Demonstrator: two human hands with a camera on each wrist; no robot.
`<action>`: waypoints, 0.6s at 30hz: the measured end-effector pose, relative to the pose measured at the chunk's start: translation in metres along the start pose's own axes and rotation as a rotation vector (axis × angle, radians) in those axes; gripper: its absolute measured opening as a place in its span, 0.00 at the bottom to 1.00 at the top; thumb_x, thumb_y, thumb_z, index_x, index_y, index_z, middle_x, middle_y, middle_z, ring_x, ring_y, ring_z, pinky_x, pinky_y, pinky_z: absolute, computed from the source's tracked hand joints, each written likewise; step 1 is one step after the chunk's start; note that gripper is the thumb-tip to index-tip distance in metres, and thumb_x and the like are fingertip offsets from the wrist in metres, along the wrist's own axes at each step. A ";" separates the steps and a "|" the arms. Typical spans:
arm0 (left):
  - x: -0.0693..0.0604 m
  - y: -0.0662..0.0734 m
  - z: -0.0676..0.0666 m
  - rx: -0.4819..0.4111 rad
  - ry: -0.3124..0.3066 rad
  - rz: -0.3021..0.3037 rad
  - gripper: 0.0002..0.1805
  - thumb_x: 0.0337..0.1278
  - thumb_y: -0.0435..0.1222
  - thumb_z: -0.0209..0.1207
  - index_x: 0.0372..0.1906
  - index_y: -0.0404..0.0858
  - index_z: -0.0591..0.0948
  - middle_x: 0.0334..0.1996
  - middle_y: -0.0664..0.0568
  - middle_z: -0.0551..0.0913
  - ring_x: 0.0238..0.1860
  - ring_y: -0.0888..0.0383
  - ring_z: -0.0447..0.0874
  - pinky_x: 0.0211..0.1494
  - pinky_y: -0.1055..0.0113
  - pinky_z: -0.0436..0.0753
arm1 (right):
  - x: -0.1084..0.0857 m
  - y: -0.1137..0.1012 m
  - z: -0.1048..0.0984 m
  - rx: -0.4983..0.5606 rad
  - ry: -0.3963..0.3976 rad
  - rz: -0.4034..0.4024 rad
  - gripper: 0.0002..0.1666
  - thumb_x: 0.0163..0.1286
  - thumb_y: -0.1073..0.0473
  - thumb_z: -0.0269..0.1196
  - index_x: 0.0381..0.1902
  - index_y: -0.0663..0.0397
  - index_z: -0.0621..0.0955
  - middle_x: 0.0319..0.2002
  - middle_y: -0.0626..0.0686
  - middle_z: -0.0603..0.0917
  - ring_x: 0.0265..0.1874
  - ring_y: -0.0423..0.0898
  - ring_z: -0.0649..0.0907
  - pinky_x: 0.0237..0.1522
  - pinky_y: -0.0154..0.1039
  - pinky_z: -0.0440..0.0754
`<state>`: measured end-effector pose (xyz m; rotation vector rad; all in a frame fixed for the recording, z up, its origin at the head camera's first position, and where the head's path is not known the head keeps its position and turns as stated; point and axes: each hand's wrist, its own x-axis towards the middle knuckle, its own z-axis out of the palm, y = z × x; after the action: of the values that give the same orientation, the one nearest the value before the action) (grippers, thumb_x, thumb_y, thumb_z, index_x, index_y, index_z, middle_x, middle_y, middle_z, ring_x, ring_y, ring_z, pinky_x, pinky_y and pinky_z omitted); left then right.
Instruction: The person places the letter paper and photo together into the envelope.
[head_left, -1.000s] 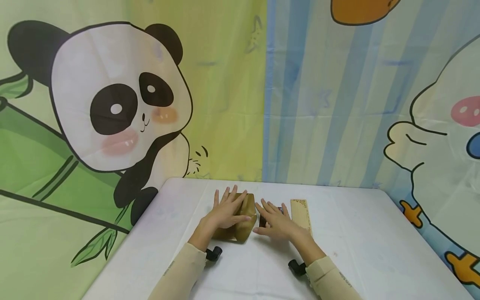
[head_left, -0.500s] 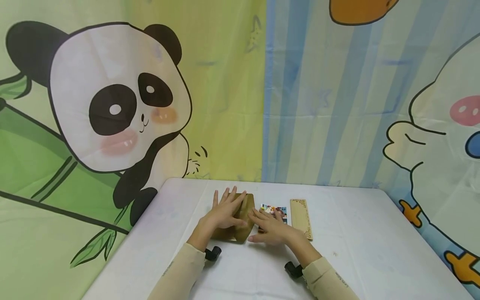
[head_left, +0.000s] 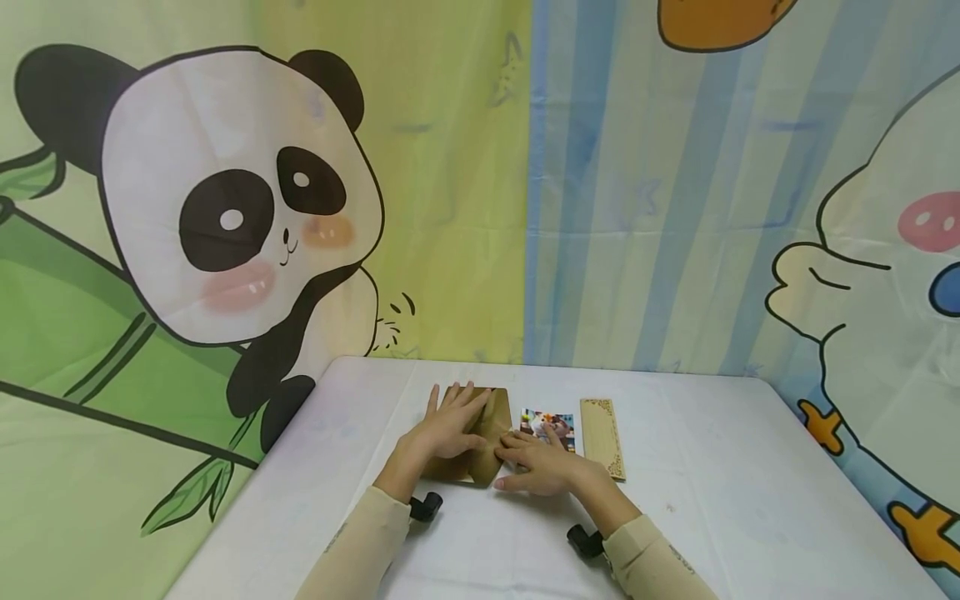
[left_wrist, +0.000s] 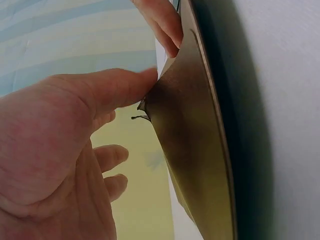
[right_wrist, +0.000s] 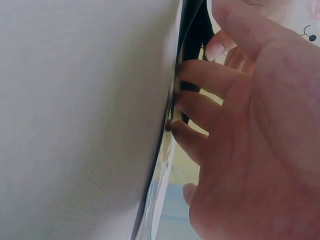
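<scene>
A brown kraft-paper envelope (head_left: 491, 417) lies on the white table, with folds showing on its upper face. My left hand (head_left: 446, 429) rests on it with fingers spread; in the left wrist view the thumb touches a raised edge of the envelope (left_wrist: 190, 125). My right hand (head_left: 543, 462) lies at the envelope's right side, and its fingertips press that edge in the right wrist view, the fingers (right_wrist: 207, 75) fairly straight. Just beyond the right hand is a colourful picture card (head_left: 551, 423), its near part hidden by the hand.
To the right of the card lies a pale wooden strip (head_left: 600, 437) with a dark ornamental border. The white-covered table (head_left: 750, 492) reaches back to a cartoon-printed curtain (head_left: 615, 208). Black wrist cameras (head_left: 427, 507) sit below both hands.
My right hand has slid left from over the picture card onto the envelope's right edge, uncovering most of the card. The left hand has stayed on the envelope, its fingers slightly lower.
</scene>
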<state>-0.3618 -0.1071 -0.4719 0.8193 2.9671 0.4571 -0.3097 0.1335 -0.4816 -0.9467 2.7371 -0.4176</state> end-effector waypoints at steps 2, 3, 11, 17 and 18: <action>0.000 0.000 0.000 -0.007 -0.003 0.005 0.48 0.67 0.51 0.66 0.84 0.49 0.54 0.84 0.39 0.49 0.84 0.36 0.40 0.80 0.33 0.31 | 0.000 0.000 0.000 -0.008 0.009 -0.002 0.43 0.75 0.29 0.55 0.77 0.46 0.71 0.81 0.54 0.63 0.82 0.60 0.57 0.76 0.73 0.36; 0.000 0.000 0.000 -0.006 -0.003 0.007 0.48 0.67 0.51 0.65 0.84 0.49 0.55 0.84 0.39 0.50 0.84 0.36 0.40 0.80 0.33 0.33 | 0.000 0.000 0.000 -0.012 0.013 -0.002 0.43 0.75 0.29 0.56 0.77 0.46 0.71 0.81 0.54 0.64 0.82 0.61 0.57 0.76 0.73 0.36; -0.001 0.001 0.000 -0.112 -0.077 -0.019 0.30 0.75 0.40 0.56 0.78 0.50 0.69 0.81 0.34 0.59 0.80 0.33 0.56 0.79 0.33 0.52 | -0.002 0.002 -0.001 -0.040 0.029 -0.004 0.42 0.75 0.27 0.54 0.76 0.43 0.72 0.81 0.52 0.65 0.82 0.61 0.58 0.75 0.75 0.38; -0.002 0.003 -0.002 -0.126 -0.115 -0.049 0.20 0.78 0.38 0.51 0.68 0.48 0.81 0.81 0.34 0.59 0.77 0.35 0.65 0.72 0.35 0.68 | -0.002 0.004 0.000 -0.052 0.027 0.000 0.41 0.75 0.27 0.53 0.76 0.42 0.72 0.80 0.50 0.66 0.82 0.60 0.59 0.75 0.74 0.39; -0.003 0.003 -0.003 -0.120 -0.114 -0.050 0.19 0.78 0.39 0.52 0.66 0.48 0.82 0.80 0.34 0.60 0.77 0.35 0.66 0.72 0.35 0.69 | -0.002 0.004 0.000 -0.050 0.025 0.000 0.41 0.75 0.27 0.53 0.76 0.42 0.72 0.80 0.50 0.66 0.82 0.60 0.59 0.75 0.75 0.39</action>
<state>-0.3583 -0.1068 -0.4685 0.7314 2.8181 0.5595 -0.3102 0.1378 -0.4822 -0.9604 2.7821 -0.3651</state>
